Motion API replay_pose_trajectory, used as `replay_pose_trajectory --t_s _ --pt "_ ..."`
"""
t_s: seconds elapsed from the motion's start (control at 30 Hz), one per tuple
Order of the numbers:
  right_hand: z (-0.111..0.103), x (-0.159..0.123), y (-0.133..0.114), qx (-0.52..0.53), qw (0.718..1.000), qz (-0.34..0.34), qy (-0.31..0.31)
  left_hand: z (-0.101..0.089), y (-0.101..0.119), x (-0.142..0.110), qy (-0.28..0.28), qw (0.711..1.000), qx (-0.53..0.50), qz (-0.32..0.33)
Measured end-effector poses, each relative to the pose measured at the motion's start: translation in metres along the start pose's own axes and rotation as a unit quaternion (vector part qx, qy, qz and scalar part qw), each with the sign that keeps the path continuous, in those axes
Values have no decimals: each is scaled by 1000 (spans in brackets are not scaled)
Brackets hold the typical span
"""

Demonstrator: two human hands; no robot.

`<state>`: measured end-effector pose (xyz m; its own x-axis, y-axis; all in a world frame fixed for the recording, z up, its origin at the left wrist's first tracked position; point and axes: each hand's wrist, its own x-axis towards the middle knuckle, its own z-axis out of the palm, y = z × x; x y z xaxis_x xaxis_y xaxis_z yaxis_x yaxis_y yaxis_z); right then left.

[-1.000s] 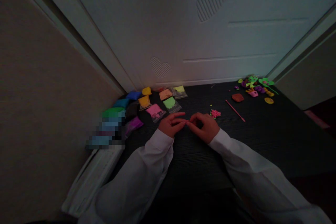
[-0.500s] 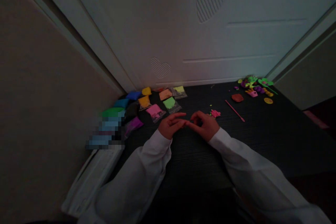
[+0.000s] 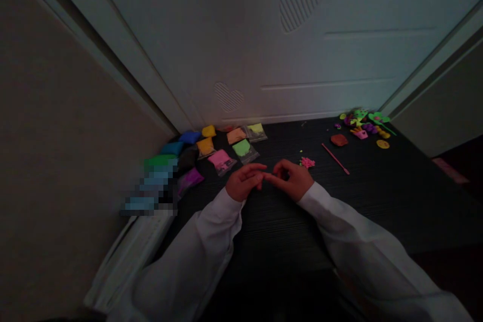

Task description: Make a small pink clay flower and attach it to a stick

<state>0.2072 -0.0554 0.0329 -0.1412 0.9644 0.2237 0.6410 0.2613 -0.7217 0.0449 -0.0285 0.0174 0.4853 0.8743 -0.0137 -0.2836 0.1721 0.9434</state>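
My left hand [image 3: 244, 181] and my right hand [image 3: 292, 180] meet at the fingertips above the dark table. The left thumb and fingers are pressed together, and the right thumb and index finger curl round toward them. Whatever lies between the fingertips is too small and dim to make out. Just beyond the right hand is a cluster of small pink clay bits [image 3: 307, 162], with a tiny green bit [image 3: 301, 151] behind it. Farther right lie a thin pink modelling tool [image 3: 335, 158] and a flattened red clay lump [image 3: 338, 140].
Bags of coloured clay, among them a pink bag [image 3: 222, 161] and a light green bag [image 3: 243, 149], spread along the left and back. Small coloured clay shapes [image 3: 362, 126] crowd the back right corner. A white box-like object [image 3: 136, 251] sits at left. A white panel [image 3: 234, 50] rises behind.
The whole view has shifted slightly, so everything appears a little farther left. The left fingers have moved slightly against the right fingertips; both hands stay together in the same place.
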Motion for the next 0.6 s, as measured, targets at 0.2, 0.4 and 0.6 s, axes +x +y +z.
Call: replay_pose_trajectory --t_s 0.2,0.4,0.6 --pt "-1 0 -2 10 1000 2 -5 3 6 -2 3 1000 2 -12" --pt "-1 -1 -1 18 1000 0 -7 3 7 -3 5 1000 5 -18" --pt "-2 -1 0 21 1000 -2 -12 5 8 -4 2 1000 -2 -22"
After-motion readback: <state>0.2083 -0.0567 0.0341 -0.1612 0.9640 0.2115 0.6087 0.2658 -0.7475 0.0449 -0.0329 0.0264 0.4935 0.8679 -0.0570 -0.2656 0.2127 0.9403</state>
